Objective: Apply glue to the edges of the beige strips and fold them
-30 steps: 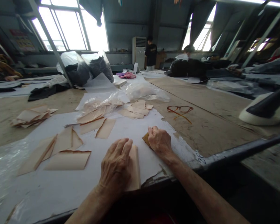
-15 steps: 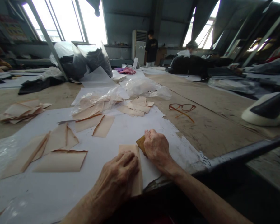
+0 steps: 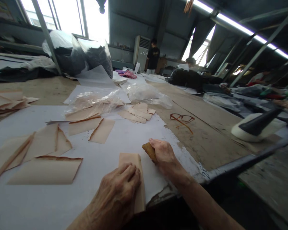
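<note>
My left hand [image 3: 117, 187] lies over a long beige strip [image 3: 140, 195] at the table's front edge, its fingers curled together and pressing it down. The strip looks like a leather or card piece, perhaps layered; part of it is hidden under the hand. Just right of it, my right hand [image 3: 166, 156] pinches a small brown flat piece [image 3: 148, 151] with a worn edge, held apart from the strip. To the left, several beige pieces with brown edges, among them a wide one [image 3: 50, 172], lie on white paper [image 3: 98, 159].
Eyeglasses [image 3: 182, 118] lie to the right, with a white-and-black object [image 3: 252, 127] beyond. Clear plastic [image 3: 146, 94] and small beige pieces [image 3: 139, 112] lie ahead. Filled plastic bags [image 3: 96, 56] stand beside a pole. Two people [image 3: 153, 56] are at the back.
The view has turned and tilted, so the table items sit differently in the frame. My right hand with the brown piece is slightly farther from the strip; my left hand stays on it.
</note>
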### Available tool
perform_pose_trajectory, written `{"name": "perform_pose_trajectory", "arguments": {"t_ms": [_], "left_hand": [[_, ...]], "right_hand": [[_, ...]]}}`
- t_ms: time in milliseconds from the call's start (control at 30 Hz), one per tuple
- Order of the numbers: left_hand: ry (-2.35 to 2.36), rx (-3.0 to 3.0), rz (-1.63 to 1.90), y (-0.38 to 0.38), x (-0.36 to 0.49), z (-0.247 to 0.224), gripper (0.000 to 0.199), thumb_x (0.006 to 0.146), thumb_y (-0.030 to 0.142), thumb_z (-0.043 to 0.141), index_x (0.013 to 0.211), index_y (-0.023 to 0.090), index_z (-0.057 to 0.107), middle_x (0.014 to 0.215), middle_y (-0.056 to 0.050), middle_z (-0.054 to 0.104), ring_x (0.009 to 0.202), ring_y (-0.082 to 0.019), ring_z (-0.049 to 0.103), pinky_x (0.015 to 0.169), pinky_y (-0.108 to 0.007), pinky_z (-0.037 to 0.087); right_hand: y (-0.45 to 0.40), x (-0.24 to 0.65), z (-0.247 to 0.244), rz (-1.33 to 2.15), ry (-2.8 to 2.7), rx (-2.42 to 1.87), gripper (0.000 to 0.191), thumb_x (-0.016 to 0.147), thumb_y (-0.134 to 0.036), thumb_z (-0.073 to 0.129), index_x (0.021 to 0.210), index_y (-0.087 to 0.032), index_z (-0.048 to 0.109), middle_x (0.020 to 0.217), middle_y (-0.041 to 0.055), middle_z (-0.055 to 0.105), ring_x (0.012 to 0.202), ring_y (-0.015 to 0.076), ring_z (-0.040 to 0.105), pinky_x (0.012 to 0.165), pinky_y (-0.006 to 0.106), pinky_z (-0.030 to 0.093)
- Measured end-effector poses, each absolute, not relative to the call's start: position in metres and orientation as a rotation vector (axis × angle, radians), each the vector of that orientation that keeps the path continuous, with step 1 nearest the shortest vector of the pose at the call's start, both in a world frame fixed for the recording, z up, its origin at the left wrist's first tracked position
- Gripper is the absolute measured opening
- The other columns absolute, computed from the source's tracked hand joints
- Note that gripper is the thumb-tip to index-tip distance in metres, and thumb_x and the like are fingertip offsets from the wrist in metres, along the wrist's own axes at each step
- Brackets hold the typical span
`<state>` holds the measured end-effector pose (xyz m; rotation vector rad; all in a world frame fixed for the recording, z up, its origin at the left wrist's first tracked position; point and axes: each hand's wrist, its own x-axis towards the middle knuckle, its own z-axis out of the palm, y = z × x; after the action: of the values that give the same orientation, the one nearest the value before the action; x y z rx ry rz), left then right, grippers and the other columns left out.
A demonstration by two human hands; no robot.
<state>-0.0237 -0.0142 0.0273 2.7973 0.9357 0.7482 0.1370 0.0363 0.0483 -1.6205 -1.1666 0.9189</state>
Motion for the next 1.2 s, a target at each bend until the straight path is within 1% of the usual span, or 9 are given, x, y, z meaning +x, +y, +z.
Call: {"name": "perform_pose_trajectory", "arguments": {"t_ms": [200, 333, 500, 667, 767, 967, 1033, 1133, 1200], "left_hand": [[0.990, 2.848, 0.956, -0.012, -0.023, 0.025, 0.030, 0.067, 0.005, 0.038, 0.091, 0.016, 0.051, 0.080, -0.007, 0.055, 0.070, -0.019, 0.052, 0.054, -0.030, 0.051], [1.023, 2.868, 1.092, -0.012, -0.023, 0.025, 0.026, 0.072, 0.006, 0.038, 0.093, 0.015, 0.051, 0.082, -0.008, 0.056, 0.071, -0.018, 0.053, 0.055, -0.029, 0.050], [1.055, 2.836, 1.069, -0.013, -0.021, 0.030, 0.023, 0.076, 0.010, 0.039, 0.094, 0.015, 0.052, 0.085, -0.007, 0.057, 0.075, -0.017, 0.054, 0.060, -0.029, 0.051], [1.148, 2.769, 0.971, -0.012, -0.018, 0.031, 0.024, 0.078, 0.014, 0.038, 0.097, 0.017, 0.051, 0.091, -0.007, 0.056, 0.082, -0.018, 0.053, 0.065, -0.029, 0.050], [1.194, 2.743, 0.921, -0.012, -0.017, 0.030, 0.022, 0.077, 0.015, 0.039, 0.095, 0.017, 0.051, 0.094, -0.008, 0.055, 0.086, -0.019, 0.053, 0.067, -0.031, 0.050], [1.208, 2.764, 0.893, -0.014, -0.017, 0.032, 0.026, 0.078, 0.015, 0.038, 0.100, 0.016, 0.049, 0.095, -0.009, 0.056, 0.087, -0.020, 0.053, 0.068, -0.033, 0.051], [1.202, 2.798, 0.900, -0.013, -0.017, 0.032, 0.027, 0.077, 0.014, 0.038, 0.101, 0.015, 0.049, 0.094, -0.009, 0.057, 0.086, -0.020, 0.054, 0.068, -0.032, 0.051], [1.167, 2.930, 0.930, -0.011, -0.018, 0.027, 0.025, 0.075, 0.014, 0.040, 0.097, 0.015, 0.052, 0.089, -0.008, 0.059, 0.082, -0.020, 0.057, 0.065, -0.030, 0.053], [1.143, 3.048, 0.960, -0.008, -0.020, 0.023, 0.025, 0.074, 0.014, 0.039, 0.095, 0.015, 0.054, 0.087, -0.008, 0.061, 0.079, -0.020, 0.059, 0.063, -0.029, 0.053]], "right_hand": [[0.036, 0.142, 0.062, 1.477, -0.711, -1.470, 0.021, 0.079, -0.023, 0.037, 0.061, -0.014, 0.045, 0.044, -0.0053, 0.037, 0.033, 0.0031, 0.023, 0.033, 0.018, 0.012], [0.038, 0.147, 0.064, 1.574, -0.697, -1.427, 0.022, 0.079, -0.019, 0.032, 0.062, -0.013, 0.046, 0.043, -0.0053, 0.036, 0.030, 0.0021, 0.021, 0.033, 0.017, 0.008], [0.032, 0.143, 0.050, 1.158, -0.959, -1.557, 0.025, 0.074, -0.032, 0.043, 0.055, -0.017, 0.040, 0.047, -0.0044, 0.036, 0.038, 0.0053, 0.028, 0.036, 0.019, 0.019], [0.024, 0.140, 0.049, 0.601, -1.382, -1.800, 0.033, 0.075, -0.035, 0.041, 0.048, -0.018, 0.034, 0.046, -0.0034, 0.034, 0.044, 0.0077, 0.029, 0.043, 0.022, 0.020], [0.018, 0.142, 0.053, 0.557, -1.478, -1.812, 0.034, 0.077, -0.036, 0.040, 0.048, -0.018, 0.034, 0.046, -0.0034, 0.034, 0.045, 0.0082, 0.030, 0.045, 0.023, 0.022], [0.011, 0.147, 0.058, 0.936, -1.232, -1.646, 0.035, 0.076, -0.042, 0.046, 0.052, -0.016, 0.040, 0.047, -0.0042, 0.036, 0.044, 0.0062, 0.029, 0.041, 0.019, 0.023], [0.011, 0.151, 0.059, 1.322, -1.007, -1.500, 0.030, 0.077, -0.039, 0.045, 0.058, -0.015, 0.045, 0.047, -0.0047, 0.037, 0.039, 0.0044, 0.026, 0.036, 0.018, 0.019], [0.015, 0.163, 0.058, 1.947, -0.588, -1.100, 0.029, 0.083, -0.031, 0.033, 0.066, -0.012, 0.048, 0.046, -0.0061, 0.035, 0.032, 0.0016, 0.018, 0.032, 0.014, 0.011], [0.016, 0.172, 0.056, 2.141, -0.395, -0.850, 0.033, 0.085, -0.029, 0.026, 0.068, -0.011, 0.047, 0.046, -0.0069, 0.033, 0.031, 0.0004, 0.017, 0.031, 0.011, 0.010]]}}
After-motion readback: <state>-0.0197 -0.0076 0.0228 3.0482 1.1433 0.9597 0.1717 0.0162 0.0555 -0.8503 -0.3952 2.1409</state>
